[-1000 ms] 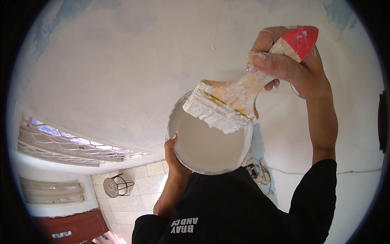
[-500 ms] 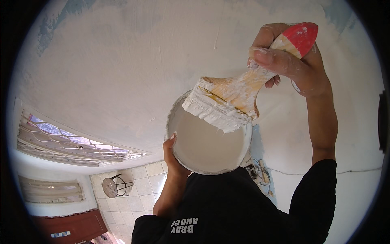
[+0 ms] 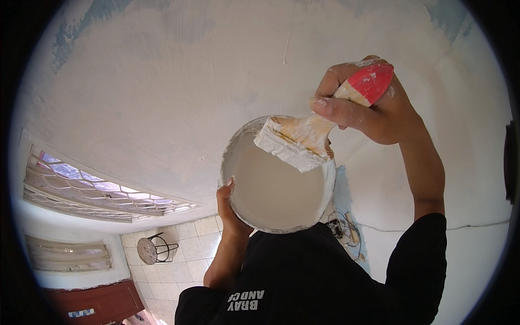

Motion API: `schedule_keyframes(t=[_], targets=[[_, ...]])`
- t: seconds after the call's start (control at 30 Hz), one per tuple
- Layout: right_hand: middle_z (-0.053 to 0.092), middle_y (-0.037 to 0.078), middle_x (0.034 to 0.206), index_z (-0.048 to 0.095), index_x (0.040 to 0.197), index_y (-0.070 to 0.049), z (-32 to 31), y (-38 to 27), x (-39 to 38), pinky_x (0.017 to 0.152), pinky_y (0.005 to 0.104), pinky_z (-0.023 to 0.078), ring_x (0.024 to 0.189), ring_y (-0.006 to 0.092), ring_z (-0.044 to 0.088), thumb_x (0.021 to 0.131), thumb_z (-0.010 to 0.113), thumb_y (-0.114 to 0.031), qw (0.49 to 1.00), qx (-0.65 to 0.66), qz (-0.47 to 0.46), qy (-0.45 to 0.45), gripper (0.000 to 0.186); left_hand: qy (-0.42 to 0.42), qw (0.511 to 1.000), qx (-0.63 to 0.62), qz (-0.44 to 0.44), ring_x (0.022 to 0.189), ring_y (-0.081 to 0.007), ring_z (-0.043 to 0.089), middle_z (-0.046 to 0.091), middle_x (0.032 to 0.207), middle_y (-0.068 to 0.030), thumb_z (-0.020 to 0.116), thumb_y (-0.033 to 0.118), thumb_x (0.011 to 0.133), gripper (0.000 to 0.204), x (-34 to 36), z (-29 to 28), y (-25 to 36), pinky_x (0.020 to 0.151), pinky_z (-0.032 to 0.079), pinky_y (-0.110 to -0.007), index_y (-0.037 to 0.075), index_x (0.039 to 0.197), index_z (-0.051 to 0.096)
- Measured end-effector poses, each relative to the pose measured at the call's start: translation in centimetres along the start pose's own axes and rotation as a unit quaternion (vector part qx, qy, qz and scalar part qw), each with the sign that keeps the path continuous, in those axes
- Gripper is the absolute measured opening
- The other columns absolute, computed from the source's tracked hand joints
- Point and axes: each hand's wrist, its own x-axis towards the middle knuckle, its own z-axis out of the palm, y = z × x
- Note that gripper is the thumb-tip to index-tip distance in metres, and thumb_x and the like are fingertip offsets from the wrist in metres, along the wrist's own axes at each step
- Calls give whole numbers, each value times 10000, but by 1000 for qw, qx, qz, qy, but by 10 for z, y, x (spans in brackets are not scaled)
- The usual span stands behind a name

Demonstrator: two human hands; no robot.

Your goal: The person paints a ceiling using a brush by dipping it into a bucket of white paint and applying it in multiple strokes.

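My right hand [image 3: 368, 103] is closed round the handle of a wide paintbrush [image 3: 309, 130], wooden with a red end. White paint cakes its bristles, which point down over the far part of a round bucket [image 3: 223, 168]. Off-white paint [image 3: 279, 192] fills much of the bucket, its surface smooth. Whether the bristles touch the paint I cannot tell. At the bucket's left side my left hand [image 3: 232, 214] grips it, thumb at the rim and the other fingers hidden beneath. White smears cover my right fingers.
A wall [image 3: 179, 86] with whitish paint and blue patches spreads ahead. To the left are a window with a white grille [image 3: 108, 192] and a round stool [image 3: 149, 250] on floor tiles [image 3: 189, 249]. Cables [image 3: 346, 230] lie by the wall at right.
My right hand has come down and a little left, bringing the paintbrush lower towards the bucket. My left hand and the bucket have hardly moved.
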Motion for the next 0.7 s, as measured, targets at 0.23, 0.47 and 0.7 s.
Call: schedule_keyframes(t=[0.23, 0.47, 0.7], targets=[[611, 67, 574, 647, 707, -29, 8, 1, -2, 457, 236, 405, 471, 113, 538, 795, 659, -201, 998, -42, -43, -9, 193, 46, 999, 0, 11, 961, -239, 536, 556, 1054, -135, 385, 401, 792, 537, 1, 7, 1, 790, 451, -341, 10, 1140, 507], [600, 71, 554, 633, 697, -32, 17, 18, -8, 454, 238, 399, 461, 128, 534, 797, 644, -178, 998, 0, -47, 31, 177, 43, 998, 31, 30, 960, -230, 532, 553, 1052, -132, 383, 402, 793, 536, 3, 2, 2, 798, 442, -332, 8, 1134, 508], [605, 26, 597, 603, 694, -60, 4, 29, -8, 503, 257, 359, 462, 123, 523, 780, 660, -217, 999, -39, 15, 6, 187, 44, 994, 75, 61, 989, -246, 523, 538, 1089, -149, 399, 414, 787, 571, 4, -5, -3, 810, 437, -347, -9, 1160, 490]])
